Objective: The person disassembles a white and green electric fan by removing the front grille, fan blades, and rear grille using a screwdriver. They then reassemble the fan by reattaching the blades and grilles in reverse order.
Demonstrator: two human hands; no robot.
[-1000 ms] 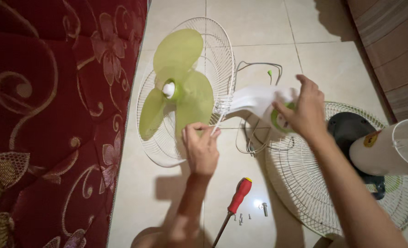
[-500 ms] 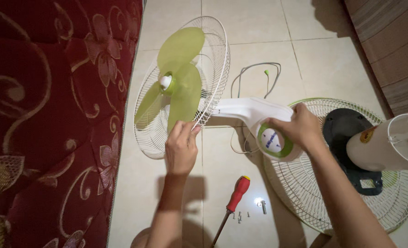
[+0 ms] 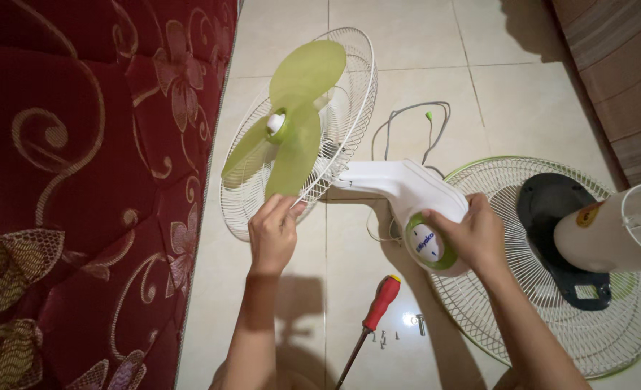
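Note:
A white fan body (image 3: pixel 407 189) lies on the tiled floor, its lime-green blades (image 3: pixel 295 130) sitting inside the white rear wire guard (image 3: pixel 349 87), which stands tilted. My left hand (image 3: pixel 272 232) pinches the lower rim of that guard, close to a blade tip. The round green-ringed base end of the fan body (image 3: pixel 427 245) is gripped by my right hand (image 3: pixel 473 235). A grey cord (image 3: pixel 407 119) trails behind the body.
The front wire guard (image 3: pixel 522 303) lies flat at right under a black plate (image 3: pixel 559 217) and a white cylindrical part (image 3: pixel 613 227). A red-handled screwdriver (image 3: pixel 378 307) and several small screws (image 3: pixel 400 331) lie near me. A dark red patterned mattress (image 3: pixel 82 180) fills the left.
The fan head has swung more upright and turned edge-on. My right hand slid down from the neck to the round base end. My left hand followed the guard's rim.

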